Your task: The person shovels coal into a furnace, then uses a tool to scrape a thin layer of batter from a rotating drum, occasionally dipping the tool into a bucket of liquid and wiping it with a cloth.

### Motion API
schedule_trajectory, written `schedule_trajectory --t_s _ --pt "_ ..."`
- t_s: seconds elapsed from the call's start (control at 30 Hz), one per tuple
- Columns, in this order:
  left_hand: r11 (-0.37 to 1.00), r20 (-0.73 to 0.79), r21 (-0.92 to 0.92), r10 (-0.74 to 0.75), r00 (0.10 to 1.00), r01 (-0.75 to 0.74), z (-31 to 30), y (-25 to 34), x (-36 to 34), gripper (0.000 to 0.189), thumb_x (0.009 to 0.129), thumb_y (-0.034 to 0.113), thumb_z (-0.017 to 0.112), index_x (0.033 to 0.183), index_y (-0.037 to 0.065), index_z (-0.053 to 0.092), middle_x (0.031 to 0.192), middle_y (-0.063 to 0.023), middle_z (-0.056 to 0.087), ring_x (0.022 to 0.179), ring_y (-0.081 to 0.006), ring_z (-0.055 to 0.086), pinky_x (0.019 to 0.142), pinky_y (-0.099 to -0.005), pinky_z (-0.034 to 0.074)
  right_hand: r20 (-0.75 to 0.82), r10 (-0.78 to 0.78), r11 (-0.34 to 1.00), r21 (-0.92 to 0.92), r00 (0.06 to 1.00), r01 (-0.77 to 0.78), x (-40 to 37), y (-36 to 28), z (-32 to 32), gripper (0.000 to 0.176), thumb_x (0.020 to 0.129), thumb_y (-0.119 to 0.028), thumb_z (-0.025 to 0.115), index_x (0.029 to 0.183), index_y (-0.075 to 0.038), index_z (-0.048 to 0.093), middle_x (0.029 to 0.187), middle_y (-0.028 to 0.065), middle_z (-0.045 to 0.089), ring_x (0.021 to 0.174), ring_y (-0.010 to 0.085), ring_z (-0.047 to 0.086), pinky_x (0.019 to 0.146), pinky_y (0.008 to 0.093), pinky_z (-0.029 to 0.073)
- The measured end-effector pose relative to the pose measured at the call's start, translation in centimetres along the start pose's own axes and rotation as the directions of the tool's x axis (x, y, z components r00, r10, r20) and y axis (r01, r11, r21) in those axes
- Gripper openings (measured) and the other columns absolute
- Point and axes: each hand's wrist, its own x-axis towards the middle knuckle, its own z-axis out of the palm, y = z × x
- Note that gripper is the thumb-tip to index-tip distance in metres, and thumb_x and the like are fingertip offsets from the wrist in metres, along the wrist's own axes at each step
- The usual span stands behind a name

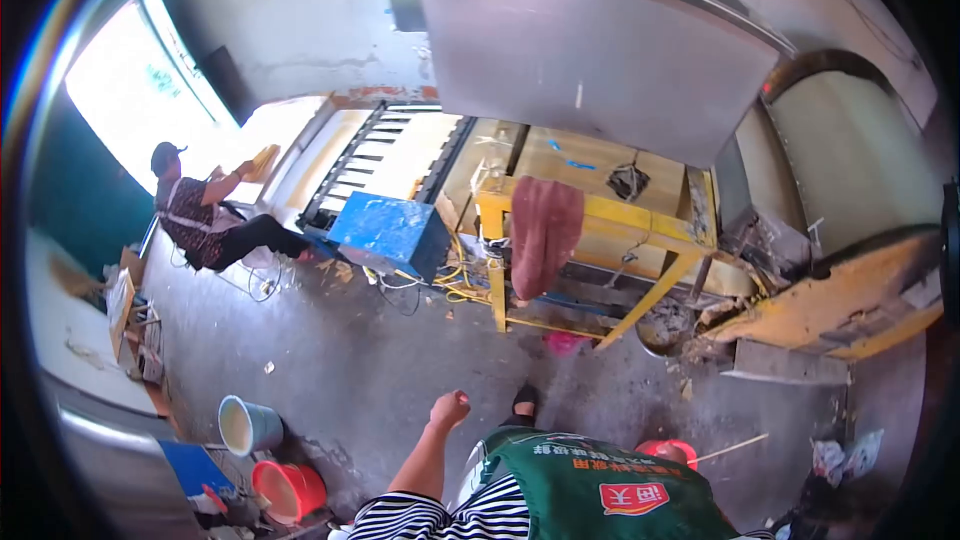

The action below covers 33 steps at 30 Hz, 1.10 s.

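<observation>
Low centre, left hand (450, 408): curled shut in a loose fist at the end of a bare forearm, nothing in it, hanging above the concrete floor (380, 360).
Right hand: out of view, so cannot tell.
Nearest thing: black shoe (525, 399), just right of the fist, planted on the floor, toe toward the yellow frame (600, 215).
Step in hand: by the look, a walk across the floor. Best done with eyes low, short steps, and a wide berth round the loose cables (455, 285) and scraps by the frame legs.
Floor: grey, rough, stained and dusty, littered with chips and bits.
Frame: square metal tube, yellow paint chipped, with a wooden top.
Pink cloth (545, 235): soft and limp, draped over the front rail in long folds.
Blue box (385, 230): flat-sided, paint scuffed and blotchy, left of the frame.
Hood (590, 50): broad sheet metal, dull grey, slanting above the frame.
Bucket (248, 425): pale blue, round, well left of the fist, with a red tub (288, 490) just below it.
Clothing: striped sleeve (400, 518), green apron (600, 490) with a red patch.
Far left: another person (205, 215), seated low by the bright doorway, arms raised — well apart.
</observation>
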Motion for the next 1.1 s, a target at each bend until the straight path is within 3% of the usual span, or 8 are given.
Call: schedule_trajectory --t_s 0.27,0.3,0.37,0.47,0.53,0.7,1.1 --pt "0.996 0.022 -0.071 -0.054 0.998 0.055 2.1 -0.1 -2.0 0.032 0.074 0.022 0.055 0.105 0.017 0.063 0.103 -0.0117 0.065 0.099 -0.0309 0.06 0.085 -0.0396 0.048 0.104 -0.034 0.983 -0.174 0.994 0.051 3.1 1.8 -2.4 0.03 0.081 -0.037 0.058 0.088 -0.01 0.07 0.081 0.0063 0.068 0.07 0.0202 0.061 0.064 0.0398 0.046" --pt "0.996 0.015 -0.074 -0.054 0.998 0.055 2.4 -0.5 -2.1 0.032 0.074 0.022 0.055 0.105 0.017 0.063 0.103 -0.0117 0.065 0.099 -0.0309 0.06 0.085 -0.0396 0.048 0.106 0.026 0.998 -0.061 0.994 -0.02 3.1 1.5 -2.8 0.027 0.078 -0.028 0.058 0.09 -0.005 0.067 0.084 0.0117 0.067 0.076 0.0231 0.063 0.068 0.0389 0.047" --pt "0.995 0.013 -0.065 -0.074 0.997 0.075 2.6 -1.1 -2.3 0.032 0.075 0.022 0.054 0.105 0.017 0.063 0.103 -0.0124 0.064 0.099 -0.0316 0.06 0.085 -0.0395 0.048 0.109 0.146 0.972 0.168 0.983 -0.163 -0.3 -5.5 -5.4 0.027 0.074 -0.012 0.06 0.095 0.003 0.062 0.089 0.0223 0.065 0.086 0.0289 0.065 0.075 0.0371 0.05" --pt "0.994 0.004 -0.063 -0.091 0.996 0.091 2.2 -0.9 -2.6 0.032 0.075 0.023 0.053 0.105 0.017 0.062 0.103 -0.0122 0.065 0.099 -0.032 0.059 0.085 -0.0393 0.048 -0.014 0.03 1.0 -0.003 0.999 -0.031 1.1 -4.2 -4.3 0.026 0.074 -0.014 0.061 0.093 0.003 0.063 0.086 0.0206 0.065 0.083 0.0283 0.066 0.074 0.0373 0.05" --pt "0.994 0.005 -0.064 -0.086 0.996 0.087 2.0 -0.3 -2.5 0.032 0.076 0.023 0.053 0.105 0.017 0.062 0.103 -0.0125 0.064 0.099 -0.0321 0.059 0.085 -0.0396 0.048 0.025 -0.01 0.999 0.049 1.0 0.008 6.0 2.3 -1.4 0.027 0.074 -0.016 0.061 0.093 0.002 0.063 0.087 0.0203 0.065 0.082 0.0287 0.065 0.073 0.0367 0.05" --pt "0.991 -0.003 -0.113 -0.069 0.998 0.068 1.7 0.8 -2.1 0.031 0.077 0.023 0.052 0.105 0.016 0.063 0.102 -0.0136 0.064 0.099 -0.0325 0.059 0.084 -0.0402 0.048 0.063 -0.007 0.999 -0.051 0.998 0.01 5.5 -0.3 -1.6 0.027 0.074 -0.018 0.061 0.092 0.002 0.063 0.088 0.0198 0.065 0.082 0.0288 0.065 0.073 0.0362 0.05" --pt "0.998 0.031 -0.05 -0.02 0.999 0.022 1.3 2.1 -1.3 0.03 0.076 0.023 0.053 0.103 0.015 0.063 0.101 -0.0149 0.064 0.098 -0.0329 0.06 0.083 -0.0404 0.048 0.069 0.029 0.998 -0.049 0.997 -0.026 4.4 -3.0 -2.1 0.026 0.075 -0.022 0.061 0.089 0.001 0.064 0.092 0.0189 0.065 0.083 0.0286 0.064 0.076 0.0357 0.049"
